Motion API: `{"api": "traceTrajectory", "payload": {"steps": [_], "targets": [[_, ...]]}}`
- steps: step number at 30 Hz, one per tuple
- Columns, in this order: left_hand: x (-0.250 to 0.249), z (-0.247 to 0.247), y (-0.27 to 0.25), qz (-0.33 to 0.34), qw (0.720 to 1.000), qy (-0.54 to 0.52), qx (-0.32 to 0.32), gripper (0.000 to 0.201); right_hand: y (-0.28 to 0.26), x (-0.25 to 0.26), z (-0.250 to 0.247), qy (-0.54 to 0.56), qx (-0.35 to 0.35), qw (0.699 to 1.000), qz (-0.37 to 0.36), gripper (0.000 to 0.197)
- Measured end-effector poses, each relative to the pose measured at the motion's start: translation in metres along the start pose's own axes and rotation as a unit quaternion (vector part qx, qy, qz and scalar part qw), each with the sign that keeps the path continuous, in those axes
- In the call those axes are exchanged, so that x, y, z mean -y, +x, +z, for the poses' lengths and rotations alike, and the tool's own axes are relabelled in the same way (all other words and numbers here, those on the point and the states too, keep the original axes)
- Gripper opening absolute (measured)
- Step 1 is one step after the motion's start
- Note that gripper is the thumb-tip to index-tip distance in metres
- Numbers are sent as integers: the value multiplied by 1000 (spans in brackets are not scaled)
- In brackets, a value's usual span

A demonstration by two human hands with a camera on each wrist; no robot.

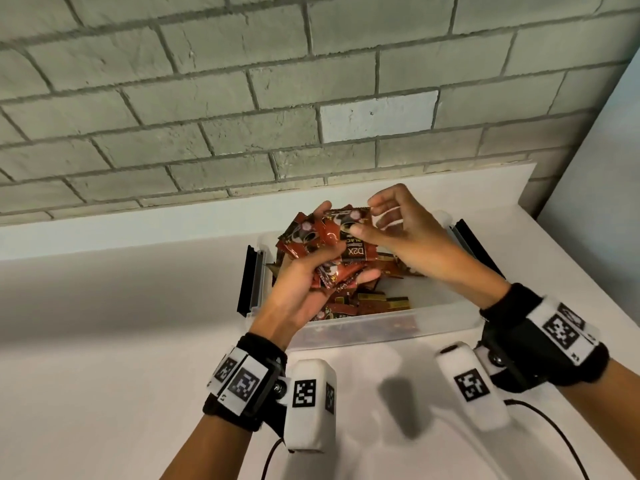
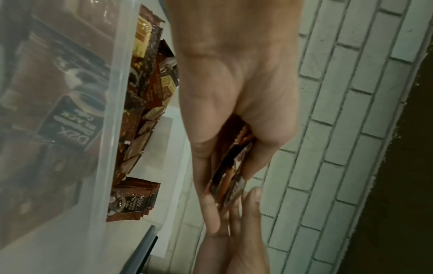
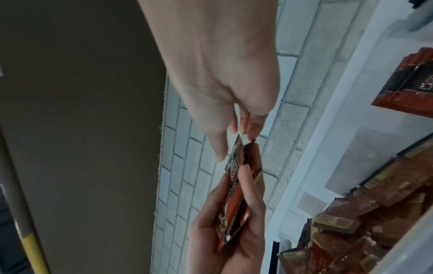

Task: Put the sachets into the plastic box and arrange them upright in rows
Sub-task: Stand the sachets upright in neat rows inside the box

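Above the clear box (image 1: 446, 315), the left hand (image 1: 294, 299) clasps a fanned bunch of sachets (image 1: 332, 251), the right hand (image 1: 408, 237) pinching one's top edge; light, slippery foil, probably best gripped by edges.

Both forearms bare. Black wristbands (image 1: 512, 306) on each wrist, white panels with black square fiducial markers (image 1: 243, 382). White padded camera pods (image 1: 310, 407) clipped underneath, also tagged. Thin black cables (image 1: 554, 434) trailing back.

Print on the sachets

"D2X" reads upside down on a sachet (image 1: 353, 252) held in the left hand (image 1: 304, 292); a sachet in the box (image 2: 110, 129) shows "D2X BLACK Coffee" (image 2: 131, 202).
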State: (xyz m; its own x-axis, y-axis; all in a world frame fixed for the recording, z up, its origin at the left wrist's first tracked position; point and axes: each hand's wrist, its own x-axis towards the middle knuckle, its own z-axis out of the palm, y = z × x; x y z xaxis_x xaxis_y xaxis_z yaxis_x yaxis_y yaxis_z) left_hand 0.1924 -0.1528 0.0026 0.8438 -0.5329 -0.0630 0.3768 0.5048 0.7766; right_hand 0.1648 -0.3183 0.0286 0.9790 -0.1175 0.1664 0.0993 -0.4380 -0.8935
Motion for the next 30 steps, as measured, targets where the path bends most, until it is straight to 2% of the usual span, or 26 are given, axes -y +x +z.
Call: {"api": "traceTrajectory", "payload": {"steps": [2,3,5,7,10,13,15,17,20,23,26,30], "targets": [[3,2,-1,6,1000,14,2,56,2,-7,-1,45,34,997,52,60],[4,2,-2,8,1000,19,2,61,2,-10,-1,87,51,992,73,58],[7,0,-3,10,1000,14,9,65,1,-14,-1,143,65,984,87,38],[8,-3,-3,5,1000,-12,18,58,1,-15,-4,159,46,983,85,26],[10,-8,-3,-6,999,-46,9,44,2,-18,-12,209,34,972,102,30],[13,-13,-3,-3,999,-39,-11,46,2,-18,-20,221,63,968,105,36],[14,-14,-2,-1,999,-32,-26,44,2,-17,-24,209,98,967,107,38],[14,-15,-1,1,999,-23,-35,42,4,-17,-29,187,100,970,115,42],[13,-17,0,5,999,1,-36,51,8,-13,-42,126,94,983,97,33],[11,-16,1,-10,999,17,-41,54,9,-7,-53,74,161,982,60,27],[11,-12,1,-34,998,35,-33,53,8,-5,-51,-8,222,975,22,35],[12,-6,1,-52,996,69,-4,50,12,-7,-47,-152,246,957,-25,47]]}}
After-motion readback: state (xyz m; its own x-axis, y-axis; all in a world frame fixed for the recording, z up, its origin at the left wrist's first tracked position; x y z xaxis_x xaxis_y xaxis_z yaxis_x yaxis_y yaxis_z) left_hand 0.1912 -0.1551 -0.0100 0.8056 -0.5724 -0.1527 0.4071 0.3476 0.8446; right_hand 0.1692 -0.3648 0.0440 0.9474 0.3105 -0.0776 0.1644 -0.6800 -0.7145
